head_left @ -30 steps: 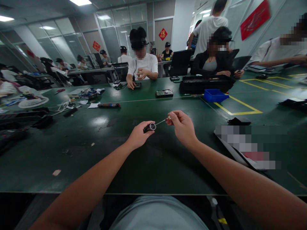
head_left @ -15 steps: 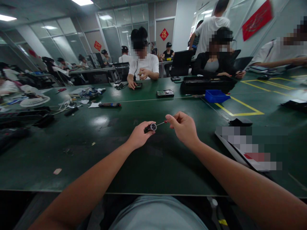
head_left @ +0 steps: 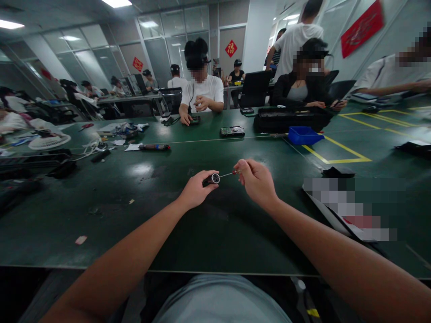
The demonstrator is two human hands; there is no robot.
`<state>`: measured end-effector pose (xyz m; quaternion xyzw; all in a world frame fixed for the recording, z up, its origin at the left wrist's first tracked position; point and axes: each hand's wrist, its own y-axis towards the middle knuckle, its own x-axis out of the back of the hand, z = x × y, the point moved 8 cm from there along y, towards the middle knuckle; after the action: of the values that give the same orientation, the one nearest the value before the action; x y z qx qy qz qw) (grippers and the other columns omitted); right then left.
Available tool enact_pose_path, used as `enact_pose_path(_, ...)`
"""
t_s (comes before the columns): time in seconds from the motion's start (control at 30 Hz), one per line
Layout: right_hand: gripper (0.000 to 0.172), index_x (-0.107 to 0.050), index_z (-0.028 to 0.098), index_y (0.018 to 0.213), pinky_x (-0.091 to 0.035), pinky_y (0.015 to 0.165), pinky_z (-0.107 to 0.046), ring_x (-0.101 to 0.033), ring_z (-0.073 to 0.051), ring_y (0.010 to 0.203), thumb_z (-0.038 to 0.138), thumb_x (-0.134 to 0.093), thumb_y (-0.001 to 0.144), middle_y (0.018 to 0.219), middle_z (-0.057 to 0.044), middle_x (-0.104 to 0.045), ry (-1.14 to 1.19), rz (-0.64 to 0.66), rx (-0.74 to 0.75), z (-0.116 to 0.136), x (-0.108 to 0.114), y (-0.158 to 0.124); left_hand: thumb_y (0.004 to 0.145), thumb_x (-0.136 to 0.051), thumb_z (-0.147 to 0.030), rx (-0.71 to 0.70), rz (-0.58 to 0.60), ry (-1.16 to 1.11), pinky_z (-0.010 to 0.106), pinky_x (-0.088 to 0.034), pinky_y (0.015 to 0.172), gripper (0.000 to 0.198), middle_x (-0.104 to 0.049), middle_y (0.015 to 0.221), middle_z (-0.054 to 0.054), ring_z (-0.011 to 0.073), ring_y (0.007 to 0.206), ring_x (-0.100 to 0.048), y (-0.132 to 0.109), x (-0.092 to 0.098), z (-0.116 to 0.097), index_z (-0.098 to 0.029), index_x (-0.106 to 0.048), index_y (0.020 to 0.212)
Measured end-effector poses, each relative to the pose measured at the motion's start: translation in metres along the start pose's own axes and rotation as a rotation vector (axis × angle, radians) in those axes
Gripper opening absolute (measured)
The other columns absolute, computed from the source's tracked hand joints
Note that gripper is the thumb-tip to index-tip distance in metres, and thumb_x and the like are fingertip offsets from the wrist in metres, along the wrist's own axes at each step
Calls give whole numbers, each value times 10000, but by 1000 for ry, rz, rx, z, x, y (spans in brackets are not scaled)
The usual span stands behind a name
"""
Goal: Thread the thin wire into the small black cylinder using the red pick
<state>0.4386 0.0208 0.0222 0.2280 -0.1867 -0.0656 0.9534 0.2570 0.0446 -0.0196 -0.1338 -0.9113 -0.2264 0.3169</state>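
Note:
My left hand [head_left: 195,190] is closed round a small black cylindrical part [head_left: 211,179] with a shiny round end, held just above the dark green table [head_left: 141,215]. My right hand [head_left: 257,181] pinches a thin screwdriver [head_left: 230,173] with a red collar; its tip points into the shiny end of the part. Both hands hover close together at the middle of the table.
A blurred flat object [head_left: 350,206] lies to the right, with a small black item [head_left: 336,172] behind it. Further back are a blue tray [head_left: 301,134], a long black case [head_left: 289,118], a circuit board [head_left: 231,131] and a pen-like tool [head_left: 154,146]. Clutter fills the left side. Other people sit opposite.
My right hand shifted slightly, keeping the screwdriver tip at the part. My left hand has stayed put.

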Motion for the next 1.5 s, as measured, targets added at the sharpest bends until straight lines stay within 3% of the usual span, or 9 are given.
enact_pose_path(0.17, 236, -629, 203, 1030, -417, 575, -287, -556, -143, 598, 360, -464, 968, 651, 24, -572, 46, -15, -5, -6, -1, 1, 844, -685, -186, 11, -26, -6, 368, -454, 988, 413, -659, 1191, 41, 211, 1088, -603, 1, 2, 1, -244, -630, 1249)
enact_pose_path(0.37, 332, -644, 203, 892, -445, 570, -293, -527, -138, 574, 453, -441, 976, 643, 18, -542, 80, 56, -17, -9, -6, 3, 837, -693, -182, 19, -11, 9, 359, -461, 968, 402, -665, 1155, 43, 205, 1049, -611, 2, 1, 3, -234, -640, 1233)
enact_pose_path(0.5, 207, -609, 215, 1009, -455, 597, -300, -546, -143, 609, 358, -468, 957, 700, 18, -574, 68, 20, -26, -12, -5, 2, 839, -688, -181, 22, -21, 1, 358, -453, 981, 413, -658, 1189, 42, 208, 1084, -602, 2, 2, 3, -243, -636, 1244)
enact_pose_path(0.63, 145, -575, 218, 982, -489, 656, -315, -593, -153, 680, 340, -546, 909, 771, 0, -628, 167, -17, -61, -16, -4, 3, 842, -682, -190, 37, -15, 5, 379, -456, 987, 414, -659, 1190, 50, 217, 1085, -604, 2, 3, 2, -242, -635, 1250)
enact_pose_path(0.77, 220, -605, 200, 883, -518, 691, -333, -610, -155, 693, 418, -580, 889, 777, -23, -642, 343, -24, -118, -24, -7, 6, 839, -690, -193, -12, 28, 11, 401, -441, 1021, 407, -658, 1202, 57, 224, 1116, -596, 1, -1, -3, -232, -641, 1242)
enact_pose_path(1.07, 358, -572, 209, 787, -530, 575, -304, -523, -122, 549, 561, -612, 840, 654, 15, -546, 540, 3, -333, -52, -16, 9, 872, -661, -191, -118, 97, 9, 409, -420, 1059, 385, -643, 1249, 64, 217, 1172, -583, 1, -5, -10, -240, -634, 1252)
enact_pose_path(1.27, 286, -579, 212, 859, -528, 622, -295, -576, -133, 648, 497, -581, 886, 742, -3, -598, 455, -112, -223, -44, -5, 10, 858, -685, -200, -78, 63, 46, 397, -430, 1035, 403, -655, 1223, 62, 222, 1140, -593, 1, -2, -10, -225, -628, 1256)
enact_pose_path(1.5, 233, -582, 208, 905, -515, 661, -315, -607, -143, 678, 434, -533, 925, 781, -14, -637, 295, -61, -112, -26, -4, 7, 857, -689, -235, -77, 50, 44, 414, -430, 1040, 419, -655, 1223, 54, 229, 1142, -593, 1, -2, -8, -252, -625, 1271)
